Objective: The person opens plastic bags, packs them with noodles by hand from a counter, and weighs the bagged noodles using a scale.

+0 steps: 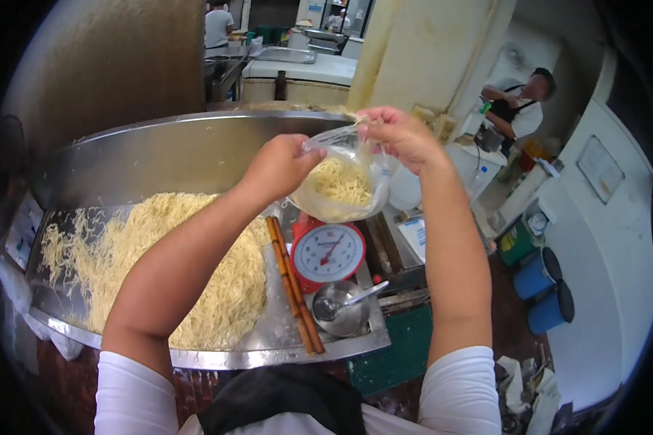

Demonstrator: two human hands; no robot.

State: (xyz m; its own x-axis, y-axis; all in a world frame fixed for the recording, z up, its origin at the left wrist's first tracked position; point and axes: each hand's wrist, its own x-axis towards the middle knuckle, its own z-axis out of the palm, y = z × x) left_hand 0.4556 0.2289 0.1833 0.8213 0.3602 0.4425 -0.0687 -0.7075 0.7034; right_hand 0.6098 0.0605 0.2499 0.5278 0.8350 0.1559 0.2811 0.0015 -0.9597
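A clear plastic bag [341, 192] with pale noodles in it sits over the red dial scale [329, 252]. My left hand [286, 163] is closed on the left side of the bag's mouth. At the upper right of the bag, my right hand [399, 136] pinches its other edge. The bag's mouth is partly open between the hands. A big heap of noodles [218, 290] lies on the metal tray [261, 357] to the left. Two wooden sticks [292, 286] lie between the heap and the scale. Beside them a metal bowl [341, 319] holds a spoon [366, 293].
A co-worker [519, 109] in a dark apron stands at the back right, near a white counter [475, 163]. Another person [218, 27] is at the far left back. Blue bins [540, 279] stand on the floor at right. The tray's high metal wall [174, 156] rises behind the noodles.
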